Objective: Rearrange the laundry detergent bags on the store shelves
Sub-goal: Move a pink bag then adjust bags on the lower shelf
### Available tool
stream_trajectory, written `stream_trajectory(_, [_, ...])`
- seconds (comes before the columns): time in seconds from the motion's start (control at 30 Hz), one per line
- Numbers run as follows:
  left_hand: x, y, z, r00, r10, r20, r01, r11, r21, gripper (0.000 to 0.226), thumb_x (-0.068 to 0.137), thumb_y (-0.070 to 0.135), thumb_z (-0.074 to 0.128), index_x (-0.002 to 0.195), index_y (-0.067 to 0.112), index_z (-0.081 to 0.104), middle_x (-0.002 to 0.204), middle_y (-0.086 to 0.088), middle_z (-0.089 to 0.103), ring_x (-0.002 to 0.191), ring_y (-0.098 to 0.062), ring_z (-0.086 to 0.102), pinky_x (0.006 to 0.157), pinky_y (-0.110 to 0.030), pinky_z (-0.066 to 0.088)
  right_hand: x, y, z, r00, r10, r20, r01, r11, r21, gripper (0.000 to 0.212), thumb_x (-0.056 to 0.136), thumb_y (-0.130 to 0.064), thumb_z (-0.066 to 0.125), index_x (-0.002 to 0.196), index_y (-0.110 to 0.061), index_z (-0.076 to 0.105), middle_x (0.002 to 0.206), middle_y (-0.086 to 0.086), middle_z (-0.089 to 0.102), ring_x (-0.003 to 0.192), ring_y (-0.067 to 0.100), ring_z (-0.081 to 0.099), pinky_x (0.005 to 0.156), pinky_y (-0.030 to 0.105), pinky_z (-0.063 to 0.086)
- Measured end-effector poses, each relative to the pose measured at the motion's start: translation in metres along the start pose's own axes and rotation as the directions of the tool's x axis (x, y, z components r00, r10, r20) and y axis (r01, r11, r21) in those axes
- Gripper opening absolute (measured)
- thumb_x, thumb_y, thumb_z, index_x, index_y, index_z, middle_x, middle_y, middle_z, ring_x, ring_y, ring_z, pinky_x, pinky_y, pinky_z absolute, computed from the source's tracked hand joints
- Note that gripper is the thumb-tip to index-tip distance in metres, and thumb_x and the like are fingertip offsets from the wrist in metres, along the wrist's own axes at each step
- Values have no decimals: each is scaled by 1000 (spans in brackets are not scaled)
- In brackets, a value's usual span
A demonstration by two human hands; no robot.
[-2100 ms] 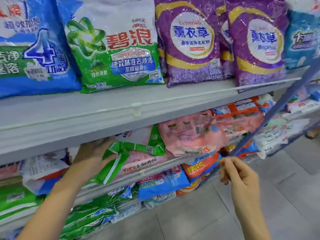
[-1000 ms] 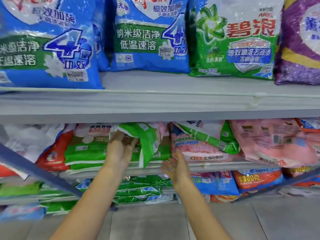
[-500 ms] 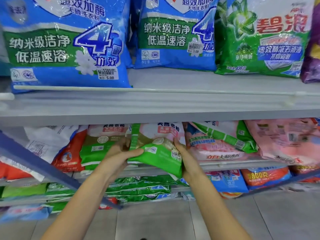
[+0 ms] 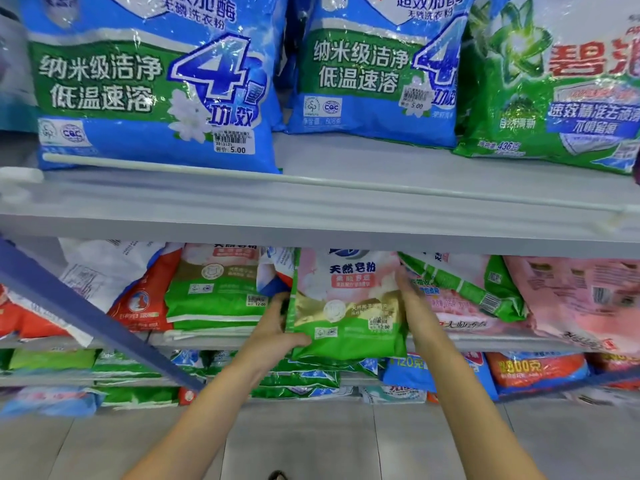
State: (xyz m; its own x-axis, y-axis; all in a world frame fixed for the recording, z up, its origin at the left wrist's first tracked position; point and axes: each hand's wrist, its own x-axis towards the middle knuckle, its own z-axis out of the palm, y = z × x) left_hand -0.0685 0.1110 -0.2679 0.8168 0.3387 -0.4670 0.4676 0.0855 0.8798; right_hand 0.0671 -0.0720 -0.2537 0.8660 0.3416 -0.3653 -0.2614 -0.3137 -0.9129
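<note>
The green-and-pink bag (image 4: pixel 346 306) is held upright at the middle shelf (image 4: pixel 491 338) lip, with a green stack (image 4: pixel 214 299) at its 9 o'clock. Its lower 9 o'clock edge is gripped by the left hand (image 4: pixel 277 330). The right hand (image 4: pixel 414 306) is pressed flat along the 3 o'clock edge. The slick, powder-filled film is judged soft and saggy, and is best taken at both sides.

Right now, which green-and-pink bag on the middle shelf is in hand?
The upright green-and-pink bag at centre, held between the left hand and right hand. Its twin to the left rests on the shelf, ungripped.
</note>
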Motion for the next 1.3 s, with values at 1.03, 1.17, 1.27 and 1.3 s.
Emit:
stream_trajectory(1.03, [-19,35,-163,852,291,-435,-426,868,-254,52,77,-1,65,115,33,56,100,9,71,82,-4,69,64,-17,53,0,-95,163,934,-55,352,-90,919,385,18,79,6,66,78,-12,63,65,-2,70,57,13,66,61,30,56])
stream_trajectory(1.17, [3,21,-161,851,197,-487,-231,973,-10,61,93,27,59,146,32,30,144,3,45,127,-20,47,104,-32,38,14,-87,179,943,-7,334,-64,978,201,19,87,-5,62,105,1,64,104,20,68,84,28,61,83,44,49])
stream_trajectory(1.27, [12,26,-149,835,289,-468,-197,951,237,55,92,28,59,142,16,37,127,2,49,120,-15,45,85,-17,35,24,-74,168,971,-15,238,-12,994,112,7,87,0,60,88,-3,66,113,22,64,99,29,60,95,47,46])
stream_trajectory(1.3, [17,31,-143,832,320,-453,-224,941,253,49,92,22,60,136,10,43,121,1,50,114,-14,47,78,-13,35,28,-72,163,983,-17,183,-3,994,111,11,86,0,60,84,-10,64,111,19,64,103,30,60,96,47,46])
